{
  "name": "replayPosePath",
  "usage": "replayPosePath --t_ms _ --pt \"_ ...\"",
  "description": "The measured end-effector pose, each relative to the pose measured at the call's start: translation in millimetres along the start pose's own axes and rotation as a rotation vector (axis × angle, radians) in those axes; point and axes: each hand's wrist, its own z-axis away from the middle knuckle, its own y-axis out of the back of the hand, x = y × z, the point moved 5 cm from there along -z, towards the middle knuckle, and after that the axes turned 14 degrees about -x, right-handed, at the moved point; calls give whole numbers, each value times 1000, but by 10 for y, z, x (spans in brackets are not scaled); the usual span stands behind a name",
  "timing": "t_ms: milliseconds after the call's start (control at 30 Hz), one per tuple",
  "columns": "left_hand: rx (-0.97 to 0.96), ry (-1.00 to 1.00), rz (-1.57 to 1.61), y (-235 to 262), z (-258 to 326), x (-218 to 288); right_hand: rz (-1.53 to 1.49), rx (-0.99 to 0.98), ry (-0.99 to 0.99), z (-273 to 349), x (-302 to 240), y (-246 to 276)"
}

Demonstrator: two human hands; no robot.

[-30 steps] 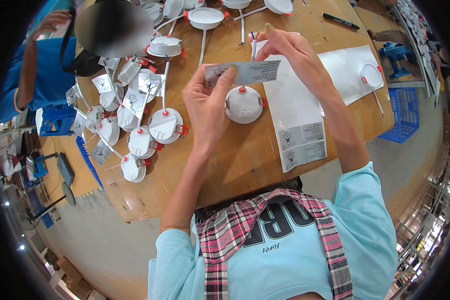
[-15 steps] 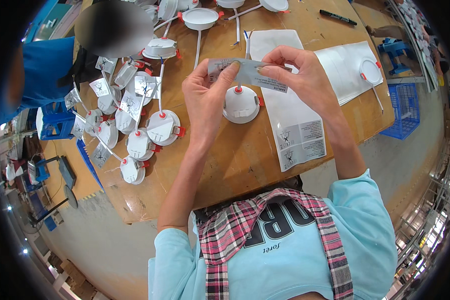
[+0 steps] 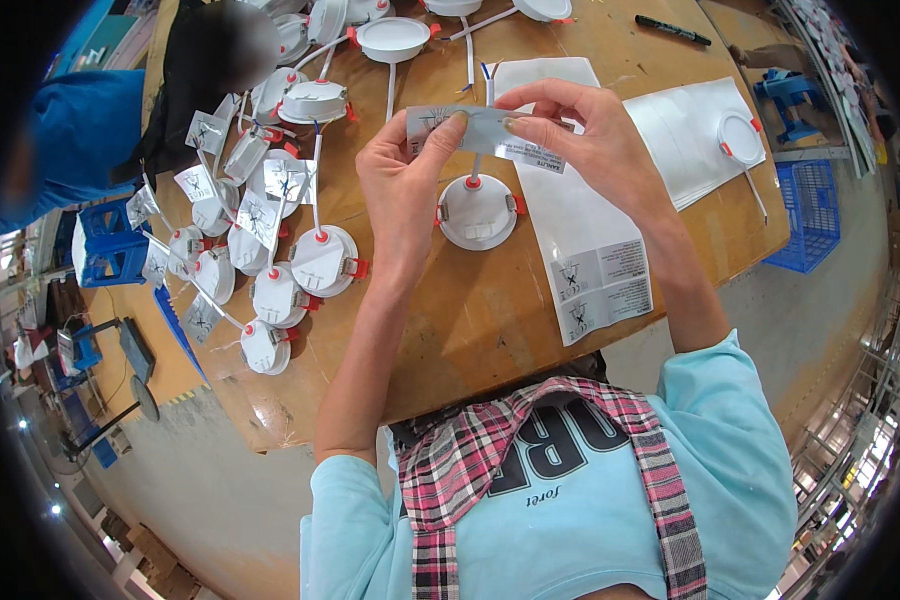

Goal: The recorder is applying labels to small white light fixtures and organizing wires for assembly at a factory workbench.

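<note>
A silvery printed label (image 3: 492, 133) stretches between my two hands, across the white cable of a round white downlight (image 3: 477, 213). My left hand (image 3: 407, 170) pinches the label's left end between thumb and fingers. At the other end, my right hand (image 3: 592, 140) grips it, thumb over the front. The downlight lies back side up below the hands, with red-tipped clips at its sides. Its cable (image 3: 490, 92) runs up behind the label to bare coloured wire ends. Under my right forearm is a white backing sheet (image 3: 570, 215) with a few labels left at its near end.
Several downlights with labelled cables (image 3: 280, 295) crowd the table's left side, and more lie at the back. On the right, a downlight (image 3: 739, 138) rests on white sheets (image 3: 685, 130). A black marker (image 3: 673, 30) lies far right. A blue crate (image 3: 806, 218) stands beyond the table. Someone in blue (image 3: 85, 140) is at left.
Both hands and the label have shifted very slightly left, still gripping it across the cable. At the upper left, the other person's dark-clad arm or head has moved, uncovering more downlights.
</note>
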Motion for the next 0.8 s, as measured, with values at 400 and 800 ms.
replayPosePath --t_ms 400,800 --pt "-12 -2 35 -5 -17 -26 30 10 49 -26 30 -10" --pt "-63 73 73 32 -57 -163 -34 2 54 -25 96 -18"
